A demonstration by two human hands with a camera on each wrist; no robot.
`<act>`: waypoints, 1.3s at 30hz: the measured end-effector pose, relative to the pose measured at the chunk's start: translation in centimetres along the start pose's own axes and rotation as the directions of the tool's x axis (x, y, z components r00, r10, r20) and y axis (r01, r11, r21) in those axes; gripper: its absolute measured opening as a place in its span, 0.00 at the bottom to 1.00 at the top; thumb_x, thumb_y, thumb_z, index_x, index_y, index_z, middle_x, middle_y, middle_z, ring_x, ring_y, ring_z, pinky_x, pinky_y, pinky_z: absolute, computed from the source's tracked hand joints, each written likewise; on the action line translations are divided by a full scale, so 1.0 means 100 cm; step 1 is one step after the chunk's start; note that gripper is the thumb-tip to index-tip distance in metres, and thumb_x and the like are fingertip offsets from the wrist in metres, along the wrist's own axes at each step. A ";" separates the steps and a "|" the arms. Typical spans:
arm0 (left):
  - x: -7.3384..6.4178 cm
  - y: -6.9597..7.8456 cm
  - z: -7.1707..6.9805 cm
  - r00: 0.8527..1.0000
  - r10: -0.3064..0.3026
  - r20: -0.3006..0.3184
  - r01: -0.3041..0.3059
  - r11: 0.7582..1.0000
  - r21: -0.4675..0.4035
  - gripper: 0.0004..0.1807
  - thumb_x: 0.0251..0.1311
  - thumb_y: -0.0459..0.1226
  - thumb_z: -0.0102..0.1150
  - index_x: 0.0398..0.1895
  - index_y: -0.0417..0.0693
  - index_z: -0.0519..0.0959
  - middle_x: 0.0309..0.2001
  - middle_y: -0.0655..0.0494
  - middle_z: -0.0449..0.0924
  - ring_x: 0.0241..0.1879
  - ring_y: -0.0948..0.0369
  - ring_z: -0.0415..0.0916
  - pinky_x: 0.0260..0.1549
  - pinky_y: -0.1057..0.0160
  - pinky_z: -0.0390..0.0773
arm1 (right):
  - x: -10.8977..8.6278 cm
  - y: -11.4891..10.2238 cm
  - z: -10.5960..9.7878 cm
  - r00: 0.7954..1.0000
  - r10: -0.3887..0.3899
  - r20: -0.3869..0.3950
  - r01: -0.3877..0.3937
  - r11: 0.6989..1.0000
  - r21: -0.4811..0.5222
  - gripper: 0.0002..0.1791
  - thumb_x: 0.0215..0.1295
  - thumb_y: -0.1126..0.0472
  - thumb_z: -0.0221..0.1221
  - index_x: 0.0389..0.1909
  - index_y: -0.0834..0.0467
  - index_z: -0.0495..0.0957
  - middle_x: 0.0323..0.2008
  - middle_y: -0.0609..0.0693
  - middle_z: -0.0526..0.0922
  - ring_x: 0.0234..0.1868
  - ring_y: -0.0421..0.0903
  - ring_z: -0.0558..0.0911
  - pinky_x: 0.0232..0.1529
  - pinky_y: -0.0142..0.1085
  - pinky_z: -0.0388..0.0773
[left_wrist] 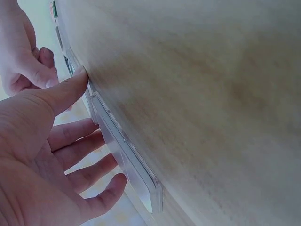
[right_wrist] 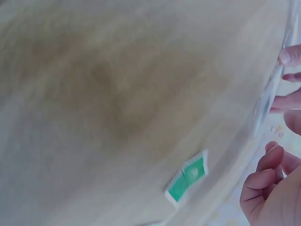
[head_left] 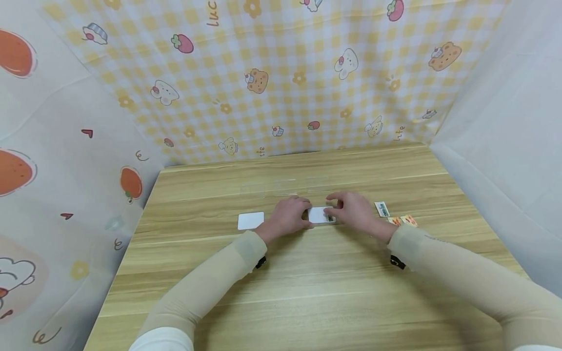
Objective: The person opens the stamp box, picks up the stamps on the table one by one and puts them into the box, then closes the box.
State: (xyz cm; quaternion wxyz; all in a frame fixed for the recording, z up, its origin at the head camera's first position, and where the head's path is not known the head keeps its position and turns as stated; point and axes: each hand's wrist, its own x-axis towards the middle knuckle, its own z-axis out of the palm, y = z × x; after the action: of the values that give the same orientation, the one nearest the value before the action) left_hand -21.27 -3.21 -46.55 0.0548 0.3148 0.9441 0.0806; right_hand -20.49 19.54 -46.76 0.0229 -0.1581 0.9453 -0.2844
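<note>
A white card [head_left: 317,215] lies on the table between the two hands, with a small dark-printed stamp [head_left: 330,218] at its right end. My left hand [head_left: 291,214] holds the card's left end, thumb at the near edge and fingers at the far edge. Over the right end hovers my right hand [head_left: 353,210], its thumb close above the stamp and its index finger apart from the thumb. Nothing shows between those fingers in the right wrist view. A second white card [left_wrist: 124,155], edged by clear plastic, lies beside my left hand.
Several small stamps lie right of my right hand: a green one [head_left: 382,209] and orange ones [head_left: 409,220]. Clear plastic rectangles [head_left: 286,187] lie in a row behind the hands. A checked cloth [head_left: 281,97] hangs along the table's back edge.
</note>
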 end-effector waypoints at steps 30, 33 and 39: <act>-0.003 -0.002 -0.001 1.000 -0.004 0.002 0.004 1.000 -0.002 0.33 0.57 0.57 0.70 0.62 0.51 0.80 0.63 0.58 0.77 0.62 0.56 0.72 0.56 0.55 0.75 | -0.019 0.041 -0.074 1.000 -0.002 -0.024 0.000 0.998 -0.065 0.19 0.66 0.55 0.67 0.53 0.61 0.84 0.32 0.50 0.83 0.28 0.47 0.74 0.26 0.40 0.69; -0.003 -0.002 -0.001 1.000 -0.002 0.006 0.002 1.000 0.001 0.33 0.57 0.57 0.70 0.62 0.51 0.80 0.63 0.57 0.77 0.63 0.56 0.72 0.57 0.55 0.75 | -0.025 0.049 -0.076 0.999 -0.012 -0.030 0.010 0.996 -0.083 0.19 0.65 0.56 0.67 0.52 0.62 0.84 0.33 0.51 0.83 0.31 0.48 0.75 0.31 0.42 0.70; -0.003 -0.001 -0.002 1.000 -0.002 0.020 0.002 1.000 -0.006 0.33 0.58 0.56 0.70 0.63 0.50 0.79 0.63 0.57 0.77 0.64 0.56 0.71 0.60 0.55 0.73 | -0.036 0.066 -0.077 0.997 -0.046 -0.064 0.037 0.990 -0.137 0.19 0.62 0.58 0.70 0.51 0.63 0.84 0.38 0.59 0.85 0.38 0.54 0.80 0.36 0.49 0.75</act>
State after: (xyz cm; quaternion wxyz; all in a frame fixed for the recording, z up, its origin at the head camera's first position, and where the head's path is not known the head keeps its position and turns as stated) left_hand -21.06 -3.48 -46.35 0.0651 0.3146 0.9436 0.0805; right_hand -19.94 29.95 -44.02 -0.0257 -0.1694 0.9591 -0.2252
